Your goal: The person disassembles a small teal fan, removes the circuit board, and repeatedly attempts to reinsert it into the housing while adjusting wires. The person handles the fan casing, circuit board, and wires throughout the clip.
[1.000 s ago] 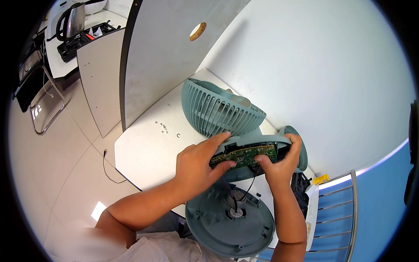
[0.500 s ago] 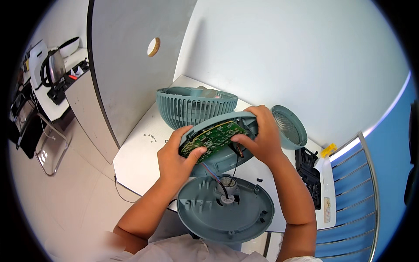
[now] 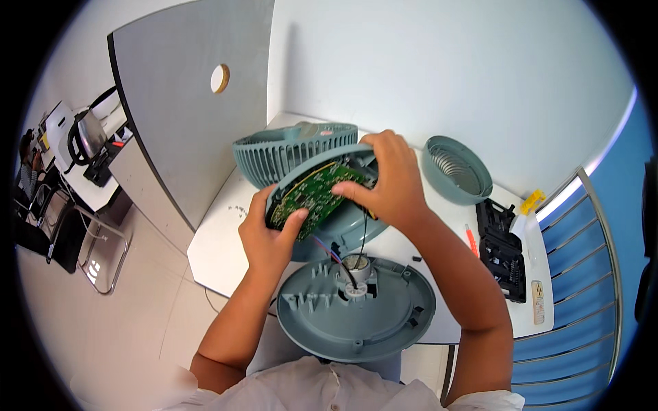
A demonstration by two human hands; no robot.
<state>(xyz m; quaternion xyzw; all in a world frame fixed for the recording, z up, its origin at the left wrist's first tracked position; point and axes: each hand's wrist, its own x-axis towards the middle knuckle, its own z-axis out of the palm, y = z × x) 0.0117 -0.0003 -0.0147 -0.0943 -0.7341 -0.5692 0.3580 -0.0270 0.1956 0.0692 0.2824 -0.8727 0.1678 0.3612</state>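
Observation:
A grey-green plastic fan housing (image 3: 356, 229) is held tilted above the table between both my hands. My left hand (image 3: 266, 222) grips its left rim, the thumb lying along the green circuit board (image 3: 319, 202) inside. My right hand (image 3: 389, 179) grasps the upper right rim, and its thumb presses on the board's right part. Red, blue and black wires (image 3: 329, 248) run from the housing down to a small round motor (image 3: 354, 268). That motor sits on a round grey-green base plate (image 3: 384, 318), inner side up, near my body.
Behind the housing stands a slatted fan cage (image 3: 274, 159); a round ring-shaped grille (image 3: 458, 171) lies at the right. A black tool case (image 3: 504, 257), a red screwdriver (image 3: 471, 240) and a yellow piece (image 3: 532, 201) are on the table's right. Small screws (image 3: 238, 210) lie left. A grey partition (image 3: 178, 103) borders the table.
The view has shifted. The housing has tipped a little more steeply, right side up, with both hands still on it. The red screwdriver now shows beside my right arm.

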